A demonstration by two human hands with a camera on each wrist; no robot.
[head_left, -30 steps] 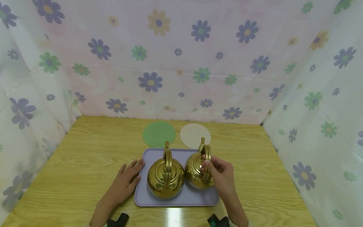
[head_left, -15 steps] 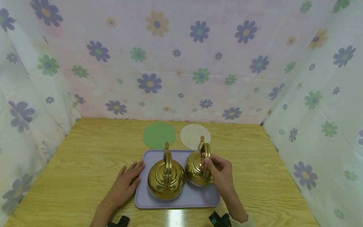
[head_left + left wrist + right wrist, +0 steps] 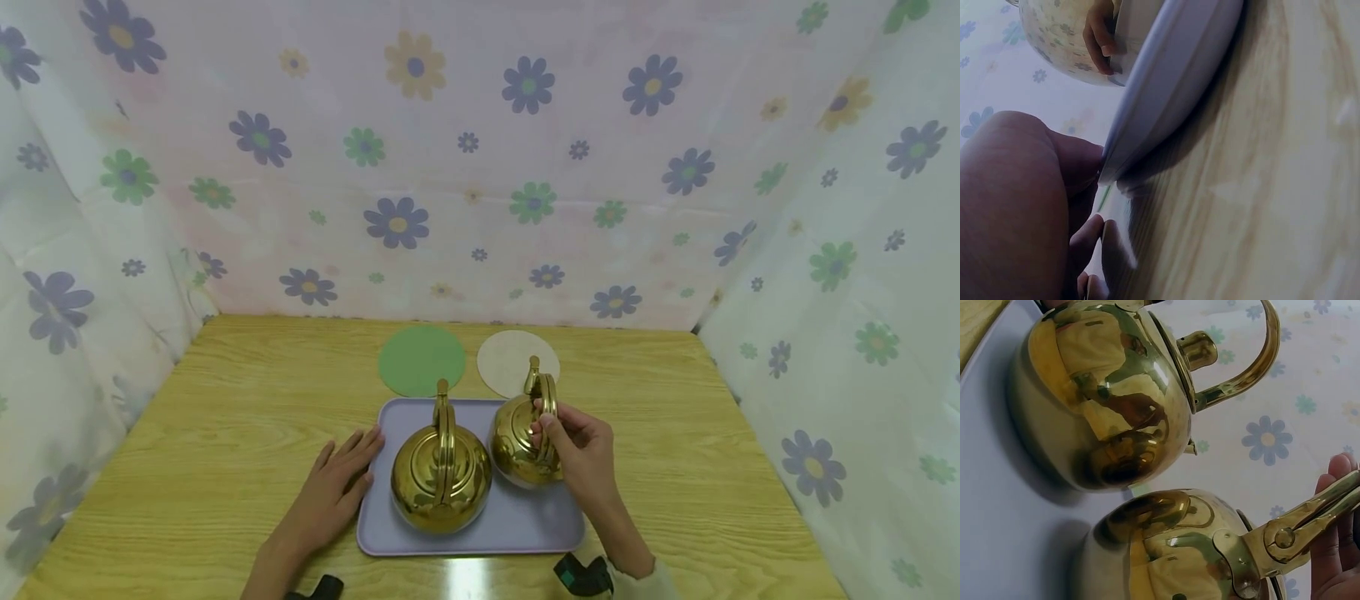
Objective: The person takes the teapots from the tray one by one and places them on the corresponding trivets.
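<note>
Two shiny gold kettles stand out in the head view at a pale purple tray [image 3: 525, 529]. My right hand [image 3: 592, 462] grips the arched handle of the right kettle [image 3: 512, 454], thumb on the near side. In the right wrist view this kettle [image 3: 1154, 550] is close over the tray, its shadow beside it. The left kettle [image 3: 431, 504] rests upright on the tray, spout pointing away. With fingers stretched out, my left hand [image 3: 330, 483] rests at the tray's left edge; the left wrist view has the fingertips right at the tray's rim [image 3: 1154, 106].
Beyond the tray, a green round mat [image 3: 422, 358] and a beige round mat [image 3: 506, 354] lie side by side on the wooden table [image 3: 247, 400]. A flowered curtain [image 3: 480, 183] encloses the back and both sides.
The right kettle, in my right hand, has shifted slightly away from the tray's near edge. My left hand and the left kettle hold their places; the head view has tilted a little.
</note>
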